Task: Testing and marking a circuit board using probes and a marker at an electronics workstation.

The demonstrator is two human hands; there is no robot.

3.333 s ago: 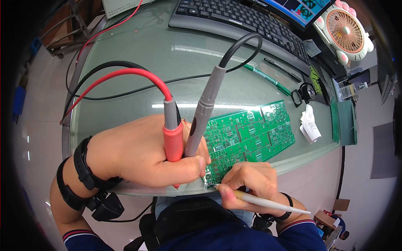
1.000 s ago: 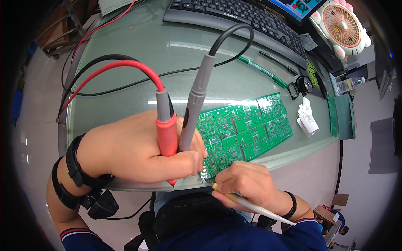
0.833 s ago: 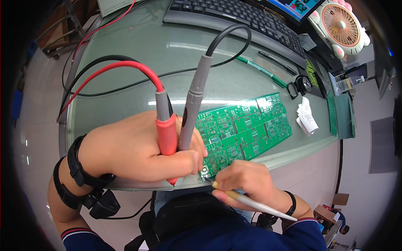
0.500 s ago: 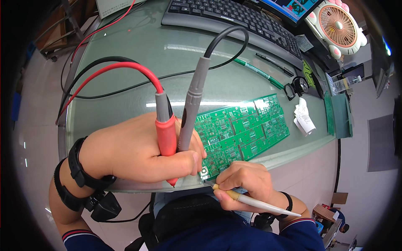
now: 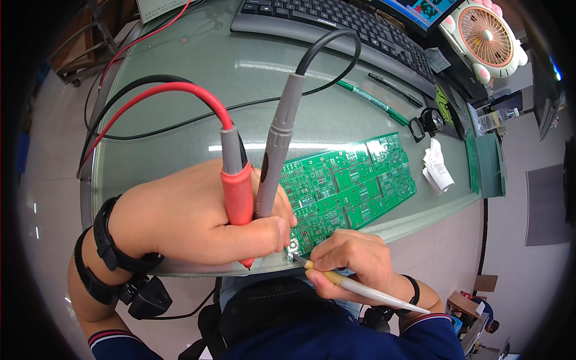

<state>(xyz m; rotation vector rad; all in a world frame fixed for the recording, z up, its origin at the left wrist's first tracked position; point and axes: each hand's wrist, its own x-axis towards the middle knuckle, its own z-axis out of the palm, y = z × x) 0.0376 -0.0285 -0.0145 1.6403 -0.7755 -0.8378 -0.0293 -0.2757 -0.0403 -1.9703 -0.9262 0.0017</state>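
Note:
My left hand is closed around two multimeter probes, a red probe and a grey probe. The red tip points down past the table edge; the grey probe's lower end is hidden by my fingers. Under my left fingertips lies the left end of a green circuit board. Pinched in my right hand is a craft knife with a white tapered handle, a yellowish grip and a grey metal tip. That tip is at the board's near left corner, beside a silvery square pad.
Probe cables loop over the glass table. Farther off are a keyboard, a green marker, a black pen and a black loupe-like object. Crumpled paper lies right of the board; a small fan stands far right.
The knife tip has shifted slightly at the board's corner, and more of its metal shows. Both hands keep their grips and have barely moved.

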